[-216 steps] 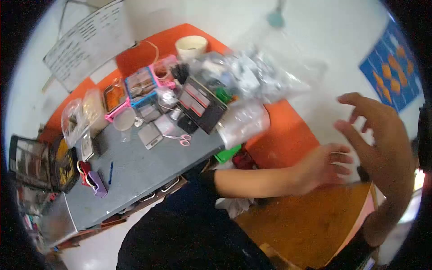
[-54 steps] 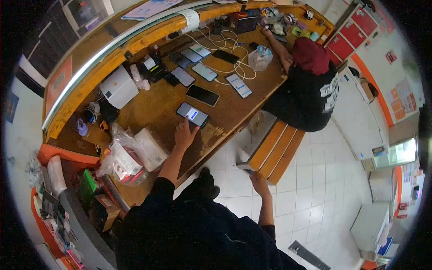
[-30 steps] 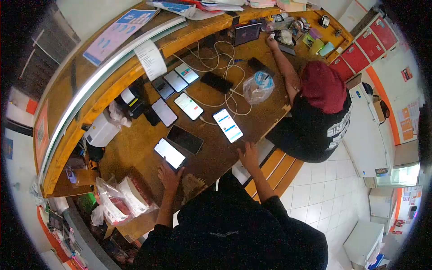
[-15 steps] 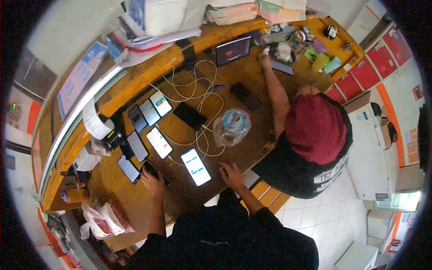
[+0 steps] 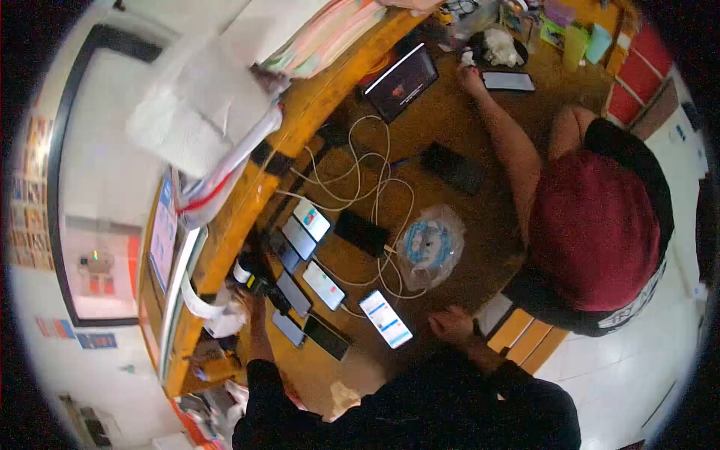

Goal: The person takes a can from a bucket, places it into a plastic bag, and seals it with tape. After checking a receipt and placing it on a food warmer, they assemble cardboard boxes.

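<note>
My left hand [image 5: 253, 301] reaches in beside the small black printer [image 5: 259, 279] at the counter's left edge; its fingers are blurred and partly hidden. Near the desk's front edge, my right hand [image 5: 452, 325] rests with loosely bent fingers and nothing visible in it. Just left of it lies a bright-screened phone [image 5: 386, 319]. A dark phone [image 5: 326, 337] lies between my hands, with a grey-screened phone [image 5: 288, 328] beside it. Several more phones lie in rows behind, including a white-screened one [image 5: 324, 286] and a black one [image 5: 362, 232] with a cable.
Looped white cables [image 5: 352, 196] and a plastic-wrapped blue roll [image 5: 429, 244] lie mid-desk. A laptop [image 5: 401, 81] stands at the back. On the right sits a person in a maroon head covering [image 5: 596, 229], one arm stretched across the desk near a phone [image 5: 508, 81].
My left hand has left the dark phone and moved up and left to the printer. My right hand's fingers look more bent. The view has shifted and tilted.
</note>
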A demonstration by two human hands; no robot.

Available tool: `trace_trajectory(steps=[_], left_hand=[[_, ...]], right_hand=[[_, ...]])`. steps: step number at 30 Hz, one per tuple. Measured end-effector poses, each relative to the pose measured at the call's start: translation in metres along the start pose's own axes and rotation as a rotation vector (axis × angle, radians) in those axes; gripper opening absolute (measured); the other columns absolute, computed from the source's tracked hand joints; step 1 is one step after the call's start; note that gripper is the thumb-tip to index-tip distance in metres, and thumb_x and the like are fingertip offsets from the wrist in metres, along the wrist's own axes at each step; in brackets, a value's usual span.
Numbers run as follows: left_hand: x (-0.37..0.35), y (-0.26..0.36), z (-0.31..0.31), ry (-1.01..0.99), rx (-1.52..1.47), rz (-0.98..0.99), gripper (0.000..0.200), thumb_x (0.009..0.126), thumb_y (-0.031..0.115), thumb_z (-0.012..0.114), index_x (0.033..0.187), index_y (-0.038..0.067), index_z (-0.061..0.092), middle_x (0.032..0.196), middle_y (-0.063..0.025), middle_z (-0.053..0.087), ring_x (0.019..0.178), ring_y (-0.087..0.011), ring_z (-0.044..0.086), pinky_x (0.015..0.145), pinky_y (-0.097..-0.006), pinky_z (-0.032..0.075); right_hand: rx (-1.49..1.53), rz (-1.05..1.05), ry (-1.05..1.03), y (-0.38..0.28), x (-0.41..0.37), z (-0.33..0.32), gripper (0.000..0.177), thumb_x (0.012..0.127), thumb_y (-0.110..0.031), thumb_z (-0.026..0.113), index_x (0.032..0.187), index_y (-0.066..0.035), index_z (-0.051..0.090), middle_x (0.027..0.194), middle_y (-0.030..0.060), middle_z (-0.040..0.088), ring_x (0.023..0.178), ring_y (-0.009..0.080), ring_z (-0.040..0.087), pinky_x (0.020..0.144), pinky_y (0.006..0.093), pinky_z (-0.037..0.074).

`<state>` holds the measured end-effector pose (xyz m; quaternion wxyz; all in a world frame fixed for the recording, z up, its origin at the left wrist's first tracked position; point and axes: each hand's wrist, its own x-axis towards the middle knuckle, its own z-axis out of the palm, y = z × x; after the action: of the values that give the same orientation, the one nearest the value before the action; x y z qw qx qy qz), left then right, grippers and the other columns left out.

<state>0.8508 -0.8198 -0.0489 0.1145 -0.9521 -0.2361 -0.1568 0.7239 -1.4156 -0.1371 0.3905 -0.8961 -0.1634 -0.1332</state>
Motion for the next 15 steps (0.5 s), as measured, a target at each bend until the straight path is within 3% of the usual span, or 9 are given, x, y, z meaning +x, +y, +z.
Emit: trace_trajectory(steps=[4,7,9,10,12,13,15], left_hand=[[0.021,0.01,-0.001,0.055,0.142,0.126,0.072,0.076,0.033,0.062,0.132,0.001,0.03,0.131,-0.0229,0.035,0.12,-0.0462,0.032,0.101,-0.0568,0.024],[0.039,0.024,-0.012,-0.028,-0.175,0.216,0.069,0.075,0.03,0.064,0.129,-0.002,0.036,0.129,-0.0221,0.04,0.121,-0.0401,0.034,0.102,-0.0502,0.027],[0.047,0.024,-0.011,-0.057,-0.207,0.227,0.068,0.075,0.031,0.064,0.128,-0.001,0.037,0.128,-0.0218,0.041,0.121,-0.0399,0.035,0.101,-0.0501,0.028],[0.049,0.023,-0.006,-0.07,-0.202,0.23,0.067,0.075,0.031,0.064,0.128,-0.001,0.037,0.128,-0.0217,0.041,0.12,-0.0397,0.036,0.101,-0.0501,0.028],[0.052,0.025,0.0,-0.099,-0.205,0.228,0.066,0.074,0.031,0.064,0.127,-0.001,0.038,0.127,-0.0214,0.042,0.119,-0.0395,0.037,0.1,-0.05,0.029],[0.051,0.027,0.002,-0.117,-0.206,0.226,0.066,0.074,0.031,0.063,0.127,0.0,0.039,0.127,-0.0213,0.042,0.119,-0.0393,0.037,0.1,-0.0499,0.029],[0.052,0.031,0.009,-0.141,-0.206,0.218,0.065,0.074,0.032,0.063,0.126,0.0,0.04,0.126,-0.021,0.043,0.118,-0.039,0.038,0.099,-0.0499,0.03]], right_hand=[[-0.026,-0.075,0.068,0.004,-0.002,0.002,0.014,0.076,-0.024,0.066,0.082,-0.012,0.067,0.068,0.0031,0.062,0.062,0.0227,0.058,0.06,0.0358,0.048],[-0.155,0.006,0.015,0.018,-0.02,0.031,0.016,0.078,-0.029,0.063,0.08,-0.013,0.066,0.066,0.0032,0.061,0.063,0.0227,0.059,0.059,0.0373,0.048],[-0.126,-0.061,-0.22,0.006,0.003,-0.004,0.02,0.079,-0.032,0.061,0.083,-0.013,0.067,0.068,0.0047,0.061,0.063,0.0236,0.059,0.058,0.0377,0.048],[-0.13,-0.056,-0.204,0.003,0.013,-0.01,0.02,0.079,-0.032,0.061,0.083,-0.013,0.067,0.068,0.0047,0.061,0.063,0.0236,0.059,0.058,0.0377,0.048],[-0.102,0.161,-0.768,-0.003,0.028,-0.015,0.025,0.083,-0.036,0.056,0.087,-0.013,0.066,0.078,0.0068,0.062,0.071,0.0252,0.06,0.065,0.0409,0.048],[-0.099,0.196,-0.864,-0.003,0.03,-0.016,0.024,0.082,-0.036,0.056,0.086,-0.013,0.066,0.079,0.0063,0.062,0.072,0.0252,0.06,0.066,0.0413,0.048],[-0.108,0.161,-0.829,-0.004,0.028,-0.016,0.023,0.081,-0.035,0.058,0.085,-0.014,0.065,0.08,0.0054,0.062,0.075,0.0251,0.06,0.068,0.042,0.047]])
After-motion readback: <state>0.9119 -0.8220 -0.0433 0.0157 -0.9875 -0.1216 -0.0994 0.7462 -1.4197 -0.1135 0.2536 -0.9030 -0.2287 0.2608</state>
